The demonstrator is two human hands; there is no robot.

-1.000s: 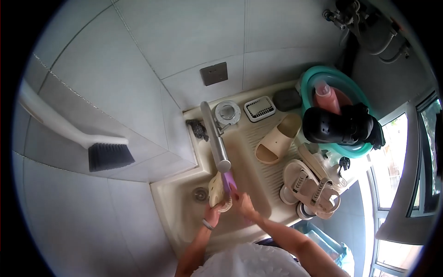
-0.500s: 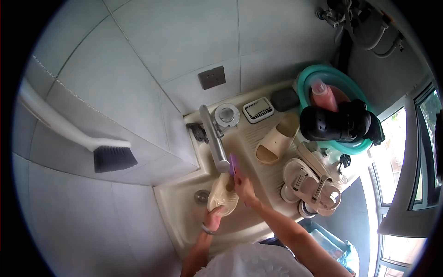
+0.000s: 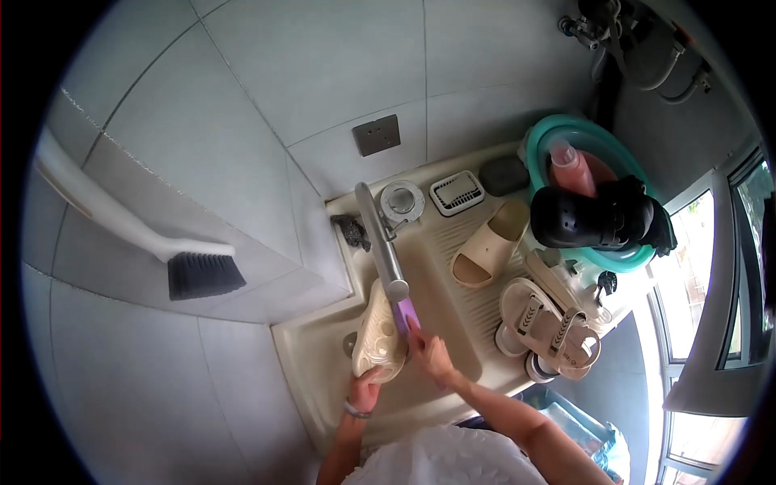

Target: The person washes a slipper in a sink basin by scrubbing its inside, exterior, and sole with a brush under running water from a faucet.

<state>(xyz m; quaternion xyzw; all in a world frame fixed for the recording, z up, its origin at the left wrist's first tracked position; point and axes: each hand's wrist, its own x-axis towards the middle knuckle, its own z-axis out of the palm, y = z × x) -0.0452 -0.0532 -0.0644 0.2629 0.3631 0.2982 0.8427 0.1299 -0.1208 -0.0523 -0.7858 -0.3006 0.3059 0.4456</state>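
Observation:
My left hand (image 3: 365, 390) grips one end of a cream shoe (image 3: 380, 343), whose patterned sole faces up over the sink basin (image 3: 311, 364). Right beside it, my right hand (image 3: 430, 356) is closed around a purple brush (image 3: 405, 314); its bristles cannot be made out. The metal faucet (image 3: 381, 242) reaches over the far end of the shoe and partly covers it. On the ribbed drainboard to the right lies a beige slide (image 3: 490, 245).
A teal basin (image 3: 540, 137) holds a pink bottle (image 3: 572, 168) and black shoes (image 3: 578, 218). Beige sandals (image 3: 550, 323) are piled at the counter's right. A soap dish (image 3: 457, 192) sits behind the drainboard. At the left hangs a white-handled brush (image 3: 202, 271).
My left hand has turned the cream shoe so its sole faces up, with its far end now under the faucet. The purple brush in my right hand has moved down slightly.

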